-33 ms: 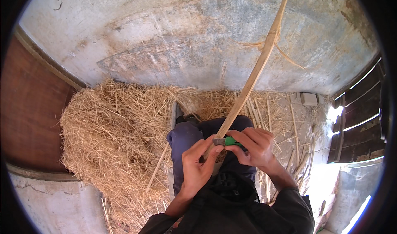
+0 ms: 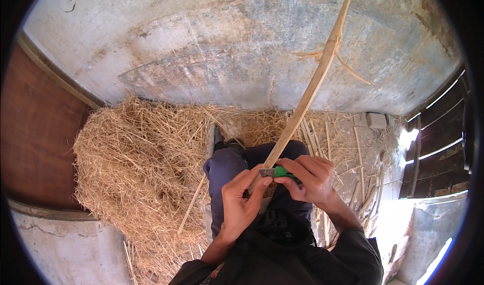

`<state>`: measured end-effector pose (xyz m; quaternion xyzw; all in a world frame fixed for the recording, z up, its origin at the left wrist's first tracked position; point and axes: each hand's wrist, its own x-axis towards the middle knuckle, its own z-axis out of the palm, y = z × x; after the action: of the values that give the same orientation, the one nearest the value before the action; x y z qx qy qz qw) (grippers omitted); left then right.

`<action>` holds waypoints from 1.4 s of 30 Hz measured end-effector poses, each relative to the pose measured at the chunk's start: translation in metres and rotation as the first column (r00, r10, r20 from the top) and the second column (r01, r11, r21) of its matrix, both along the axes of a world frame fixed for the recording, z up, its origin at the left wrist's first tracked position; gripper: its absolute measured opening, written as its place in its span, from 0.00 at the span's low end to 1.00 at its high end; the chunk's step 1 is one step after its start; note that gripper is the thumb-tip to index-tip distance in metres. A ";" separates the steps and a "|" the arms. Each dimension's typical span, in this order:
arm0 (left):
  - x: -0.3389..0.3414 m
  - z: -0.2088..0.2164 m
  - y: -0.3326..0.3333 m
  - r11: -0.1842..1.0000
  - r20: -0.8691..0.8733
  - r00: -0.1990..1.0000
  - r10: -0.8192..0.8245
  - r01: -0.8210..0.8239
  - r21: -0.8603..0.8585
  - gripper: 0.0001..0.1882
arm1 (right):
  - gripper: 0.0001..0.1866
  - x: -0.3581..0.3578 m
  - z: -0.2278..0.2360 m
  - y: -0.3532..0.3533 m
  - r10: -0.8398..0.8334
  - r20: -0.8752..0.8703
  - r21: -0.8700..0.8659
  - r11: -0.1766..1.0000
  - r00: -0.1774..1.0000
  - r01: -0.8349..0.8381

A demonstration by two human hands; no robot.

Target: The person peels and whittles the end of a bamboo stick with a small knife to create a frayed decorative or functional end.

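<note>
A long pale bamboo strip (image 2: 301, 108) slants from my lap up to the right, past the upper edge of the picture. My left hand (image 2: 241, 197) is closed around its near end, thumb toward the blade. My right hand (image 2: 310, 178) grips a knife with a green handle (image 2: 282, 172). Its short grey blade (image 2: 267, 172) lies across the strip, between my two hands, touching or nearly touching the wood. Partway up the strip is a node with thin peeled fibres (image 2: 353, 69) hanging off it.
A large heap of straw (image 2: 143, 164) lies to my left. Loose bamboo strips (image 2: 359, 159) are scattered on the floor at right, with a grey block (image 2: 376, 120) by the stained wall (image 2: 217, 48). A brown wooden panel (image 2: 40, 134) stands far left, dark slatted boards (image 2: 436, 139) far right.
</note>
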<state>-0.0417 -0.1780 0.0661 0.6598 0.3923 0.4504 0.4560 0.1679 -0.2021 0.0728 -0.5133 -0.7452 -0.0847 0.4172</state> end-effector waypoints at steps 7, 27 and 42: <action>-0.002 0.004 0.000 1.000 -0.029 1.000 -0.008 0.008 0.020 0.15 | 0.19 -0.002 -0.001 -0.002 -0.019 -0.008 -0.006 1.000 1.000 0.019; -0.004 0.004 -0.006 0.999 -0.021 1.000 -0.021 0.021 -0.025 0.14 | 0.18 -0.003 0.001 -0.005 -0.030 -0.015 -0.015 0.999 0.999 0.030; -0.009 0.005 -0.006 0.999 -0.018 1.000 0.004 -0.005 -0.048 0.12 | 0.16 -0.007 0.001 0.000 -0.010 -0.024 -0.005 1.000 1.000 0.010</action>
<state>-0.0503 -0.1841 0.0707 0.6518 0.4087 0.4357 0.4672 0.1607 -0.2025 0.0736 -0.5192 -0.7377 -0.0787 0.4244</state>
